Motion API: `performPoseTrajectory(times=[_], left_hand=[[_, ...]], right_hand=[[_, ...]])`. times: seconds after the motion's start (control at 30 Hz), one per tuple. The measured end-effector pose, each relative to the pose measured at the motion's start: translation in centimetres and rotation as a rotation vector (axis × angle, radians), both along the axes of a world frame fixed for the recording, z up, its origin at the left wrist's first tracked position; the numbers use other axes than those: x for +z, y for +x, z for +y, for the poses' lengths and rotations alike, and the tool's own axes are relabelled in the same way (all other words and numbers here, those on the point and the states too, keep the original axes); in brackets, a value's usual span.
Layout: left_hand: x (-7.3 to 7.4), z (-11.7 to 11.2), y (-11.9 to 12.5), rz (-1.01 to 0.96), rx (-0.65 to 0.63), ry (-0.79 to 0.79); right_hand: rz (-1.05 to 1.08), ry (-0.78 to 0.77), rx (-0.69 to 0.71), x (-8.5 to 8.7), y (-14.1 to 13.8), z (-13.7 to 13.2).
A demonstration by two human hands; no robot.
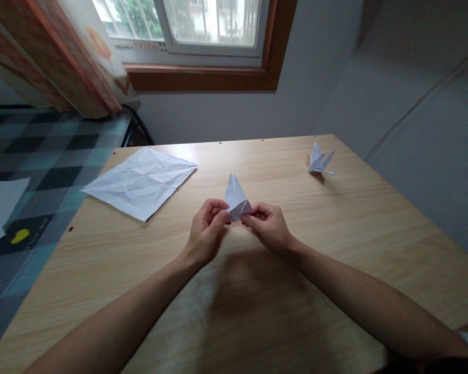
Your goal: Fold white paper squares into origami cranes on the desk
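A small folded piece of white paper point(236, 197) is held between both hands over the middle of the table. Its narrow split point stands up and away from me, with a shorter flap folded across the near end. My left hand point(209, 226) pinches its left edge between thumb and fingers. On the other side, my right hand point(269, 223) grips the lower right corner the same way. A finished-looking paper crane point(319, 160) stands at the far right of the table. To the left lies an unfolded, creased square sheet of paper point(140, 182).
The light wooden table point(354, 249) stands near a wall and window point(214, 23). At the left is a surface with a checked cloth point(78, 140), bearing a white paper point(8, 208). A curtain point(74, 57) hangs there. A cable point(421, 101) runs along the right wall.
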State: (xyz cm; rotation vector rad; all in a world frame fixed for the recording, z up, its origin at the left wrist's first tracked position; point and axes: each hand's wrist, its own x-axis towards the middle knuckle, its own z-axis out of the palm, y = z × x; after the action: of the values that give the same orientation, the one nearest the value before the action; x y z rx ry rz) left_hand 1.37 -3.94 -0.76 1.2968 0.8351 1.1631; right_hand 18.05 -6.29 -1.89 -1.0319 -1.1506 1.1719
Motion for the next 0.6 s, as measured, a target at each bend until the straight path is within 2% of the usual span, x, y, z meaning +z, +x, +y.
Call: performPoseTrajectory(times=[0.17,0.3,0.47,0.6], left_hand=[[-0.23,-0.1,0.3,0.043,0.037,0.022],[-0.25,-0.21,0.41,-0.021,-0.015,-0.03],[-0.09,-0.24,0.24,-0.037,-0.079,-0.104],[-0.62,0.19,-0.18,0.029,-0.056,-0.045]], right_hand=[[0.06,-0.027,-0.028,0.04,-0.22,0.03],[0.067,-0.046,-0.019,0.11,-0.25,0.11],[-0.019,-0.027,0.035,0.42,-0.18,-0.06],[-0.053,-0.04,0.134,0.47,-0.22,-0.28]])
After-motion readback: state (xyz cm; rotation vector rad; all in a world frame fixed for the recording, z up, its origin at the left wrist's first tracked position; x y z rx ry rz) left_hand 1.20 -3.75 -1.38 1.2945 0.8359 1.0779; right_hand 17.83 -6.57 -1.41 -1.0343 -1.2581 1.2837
